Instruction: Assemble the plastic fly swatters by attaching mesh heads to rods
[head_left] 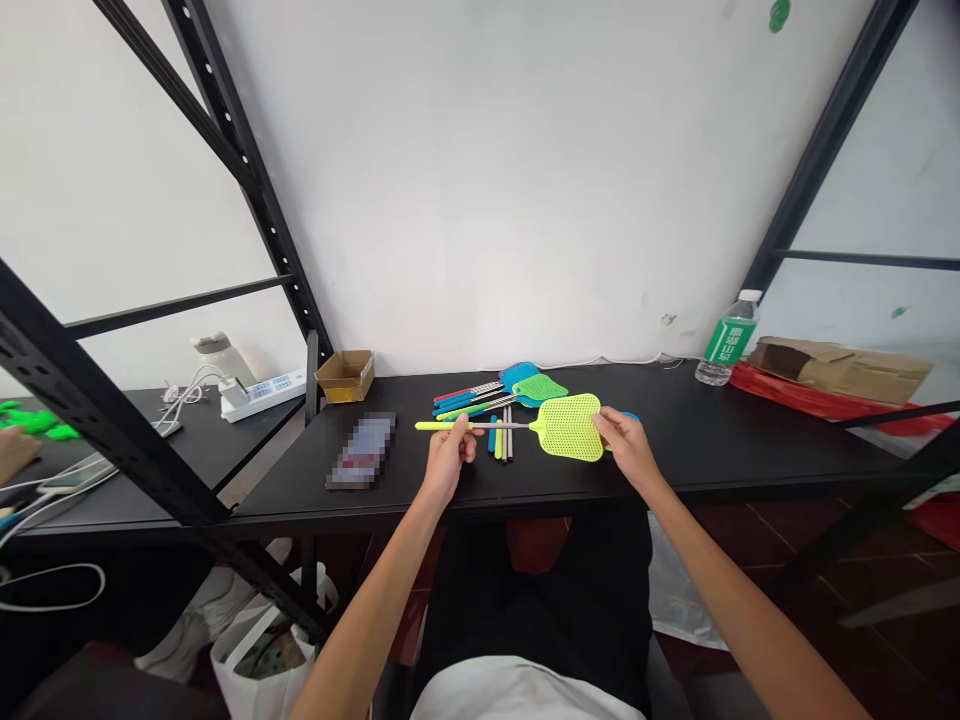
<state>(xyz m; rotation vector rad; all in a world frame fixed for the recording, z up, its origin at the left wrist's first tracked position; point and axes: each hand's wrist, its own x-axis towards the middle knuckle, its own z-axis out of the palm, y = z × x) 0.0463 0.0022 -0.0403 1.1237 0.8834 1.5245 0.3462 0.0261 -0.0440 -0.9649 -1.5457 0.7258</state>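
Note:
I hold a yellow fly swatter [564, 428] level above the black table [720, 450]. My left hand [448, 457] is closed round its thin handle near the yellow grip end. My right hand [624, 445] pinches the right edge of the mesh head. Under the swatter lie a few loose handle rods [501, 442] in blue, yellow and grey. Just behind them rests a small pile of blue and green swatters [517, 388] with coloured handles.
A blurred flat object [362, 451] lies left of my hands, and a small open cardboard box [346, 375] stands behind it. A water bottle [726, 340] and a brown paper bag [840, 368] sit at the right. Black shelf posts frame both sides. Another person's hand [15, 452] shows at far left.

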